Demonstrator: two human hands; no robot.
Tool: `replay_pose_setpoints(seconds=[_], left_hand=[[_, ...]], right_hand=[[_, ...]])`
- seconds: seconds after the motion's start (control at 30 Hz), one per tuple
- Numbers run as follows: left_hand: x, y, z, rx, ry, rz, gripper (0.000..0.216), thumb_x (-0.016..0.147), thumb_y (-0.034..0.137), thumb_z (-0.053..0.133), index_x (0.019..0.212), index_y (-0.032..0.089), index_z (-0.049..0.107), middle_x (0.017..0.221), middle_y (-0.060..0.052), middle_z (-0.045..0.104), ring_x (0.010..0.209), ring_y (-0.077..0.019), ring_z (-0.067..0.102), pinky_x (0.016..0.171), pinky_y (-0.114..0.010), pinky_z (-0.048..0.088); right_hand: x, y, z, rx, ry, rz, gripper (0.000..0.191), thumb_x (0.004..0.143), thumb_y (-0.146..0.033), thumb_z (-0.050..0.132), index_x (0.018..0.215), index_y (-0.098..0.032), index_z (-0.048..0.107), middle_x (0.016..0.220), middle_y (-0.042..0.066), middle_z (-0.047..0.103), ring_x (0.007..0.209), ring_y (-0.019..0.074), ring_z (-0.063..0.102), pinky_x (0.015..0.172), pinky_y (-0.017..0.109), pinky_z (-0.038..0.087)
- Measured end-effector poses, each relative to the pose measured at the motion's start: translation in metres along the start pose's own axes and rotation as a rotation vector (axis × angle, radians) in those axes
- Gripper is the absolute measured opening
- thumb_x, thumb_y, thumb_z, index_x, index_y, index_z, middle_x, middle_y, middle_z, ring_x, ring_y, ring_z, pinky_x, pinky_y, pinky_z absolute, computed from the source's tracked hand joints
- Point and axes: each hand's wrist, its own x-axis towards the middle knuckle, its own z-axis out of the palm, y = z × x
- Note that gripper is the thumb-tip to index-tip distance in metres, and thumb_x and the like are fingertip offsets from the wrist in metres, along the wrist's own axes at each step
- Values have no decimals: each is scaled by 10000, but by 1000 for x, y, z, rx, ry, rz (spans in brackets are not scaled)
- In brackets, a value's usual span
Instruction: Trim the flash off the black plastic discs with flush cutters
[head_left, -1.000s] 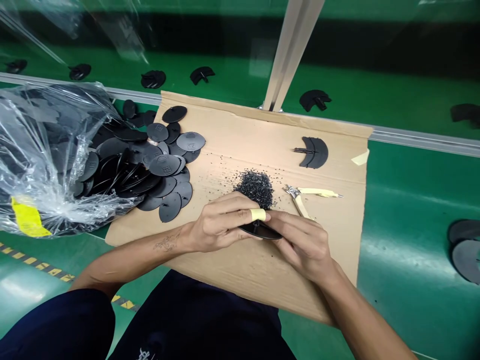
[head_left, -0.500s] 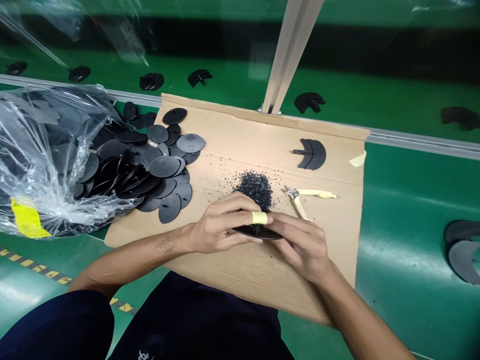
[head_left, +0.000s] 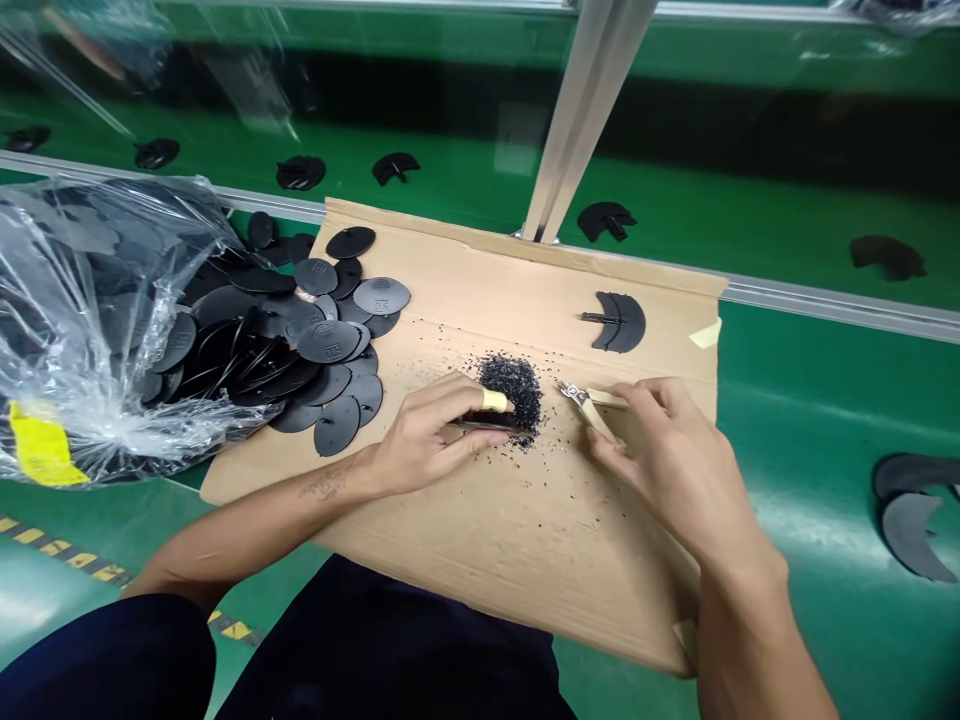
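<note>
My left hand [head_left: 439, 430], a yellow band round one finger, pinches a black plastic disc [head_left: 491, 422] nearly edge-on. Right beside that disc lies a heap of small black clippings [head_left: 512, 382] on the cardboard. My right hand [head_left: 667, 460] has its thumb and fingers on the pale-yellow handles of a pair of side cutters [head_left: 589, 402]. The cutters' jaws are apart and point toward the heap. Beyond them rests a crescent-shaped black part [head_left: 621, 322] with a thin stem.
The cardboard sheet [head_left: 450, 560] covers the green work surface. To the left, several loose black oval discs [head_left: 330, 342] spill from a clear plastic bag [head_left: 82, 320]. A metal post [head_left: 581, 120] and glossy panel stand behind the cardboard. More curved black parts [head_left: 911, 510] lie at far right.
My right hand has let go of the disc and moved right onto the side cutters' handles. The left hand keeps the disc and has moved slightly up and left.
</note>
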Motion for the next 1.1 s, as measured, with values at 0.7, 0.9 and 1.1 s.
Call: replay_pose_setpoints(seconds=[0.7,0.9,1.1], left_hand=[[-2,-1,3,-186,-16,4,186,918,282,725,1042,143,724,851,-60,736,775,-137,664,711,-272,547],[-1,2,2,-170,-31,-15,191,930,285,710,1063,148,718,875,-65,741,792,-137,670,718,-266,550],[1,-1,-3,93,-125,109,210,955,253,661,1149,183,703,890,-48,728,792,-142,633,709,-278,525]], right_hand=[[-2,-39,3,305,106,-308,290,953,-264,658,1230,-184,636,973,93,714,815,196,688,688,320,567],[-4,-39,-1,195,150,-324,209,958,-252,657,1150,-172,670,893,67,723,736,163,677,633,286,528],[2,-36,3,49,193,-309,237,949,-315,667,1101,-133,686,850,82,708,733,187,654,620,309,503]])
